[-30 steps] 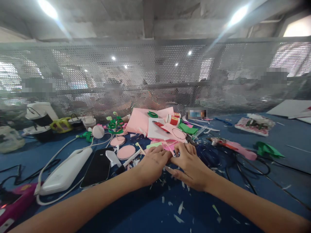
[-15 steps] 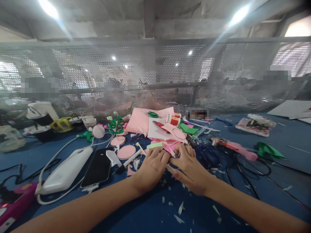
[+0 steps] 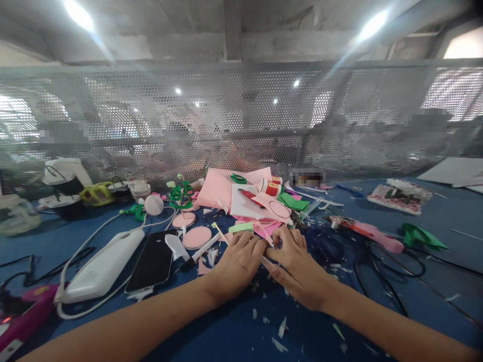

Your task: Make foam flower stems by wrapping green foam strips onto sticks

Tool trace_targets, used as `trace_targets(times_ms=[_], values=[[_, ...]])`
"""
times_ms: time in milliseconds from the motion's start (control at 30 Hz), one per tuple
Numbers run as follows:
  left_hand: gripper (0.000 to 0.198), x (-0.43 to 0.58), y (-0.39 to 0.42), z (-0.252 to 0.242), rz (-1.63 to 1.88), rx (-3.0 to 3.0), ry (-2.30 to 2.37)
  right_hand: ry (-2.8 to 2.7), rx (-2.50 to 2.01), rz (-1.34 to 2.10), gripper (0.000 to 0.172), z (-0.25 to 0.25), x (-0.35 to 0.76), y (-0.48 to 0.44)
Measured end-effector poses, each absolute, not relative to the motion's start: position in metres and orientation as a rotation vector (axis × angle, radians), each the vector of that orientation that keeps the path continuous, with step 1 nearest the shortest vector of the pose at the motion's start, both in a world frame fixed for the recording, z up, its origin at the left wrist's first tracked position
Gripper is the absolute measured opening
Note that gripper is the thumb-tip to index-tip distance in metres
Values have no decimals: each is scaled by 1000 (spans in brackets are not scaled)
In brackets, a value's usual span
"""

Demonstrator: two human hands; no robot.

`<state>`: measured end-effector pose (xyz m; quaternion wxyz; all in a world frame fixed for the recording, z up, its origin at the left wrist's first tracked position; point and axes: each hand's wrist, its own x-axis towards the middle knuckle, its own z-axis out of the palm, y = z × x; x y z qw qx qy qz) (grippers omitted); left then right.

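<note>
My left hand [image 3: 238, 261] and my right hand [image 3: 298, 266] meet at the middle of the blue table, fingertips touching. Both are closed, the left with its fingers curled downward and the right in a pinch. A small pale sliver [image 3: 266, 261] shows by my right thumb, too small to name; whatever else lies between the fingers is hidden. Just beyond the left fingers is a light green paper piece [image 3: 241, 228]. Pink paper sheets [image 3: 217, 188] and a white sheet [image 3: 241, 203] are heaped behind the hands. Left of them lie pink paper discs [image 3: 196, 237] and a capped pen [image 3: 198, 254].
A black phone [image 3: 151, 261] and white power bank [image 3: 103, 264] lie left, with a magenta power strip [image 3: 30, 322]. Right is a pink glue gun [image 3: 377, 236] with black cords. Red-and-white glue bottles [image 3: 270, 187] rest on the heap. Paper scraps [image 3: 282, 327] litter the front.
The hands stay together in nearly the same place, with only slight finger movement. The whole view has shifted a little.
</note>
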<state>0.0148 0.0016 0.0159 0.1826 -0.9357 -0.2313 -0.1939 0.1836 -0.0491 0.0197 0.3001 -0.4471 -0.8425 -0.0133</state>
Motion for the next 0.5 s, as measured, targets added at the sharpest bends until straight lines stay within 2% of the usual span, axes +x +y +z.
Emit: trace_targets(times_ms=[200,367,500], values=[[19,14,0,18,-572,-2640,-574,-2259,-1115,22,49,19,184,-50],[15,17,2,18,-547,-2743,-662,-2247,-1181,-35,36,18,183,-48],[15,16,7,14,-587,-2794,-604,-2245,-1193,-94,33,17,181,-47]])
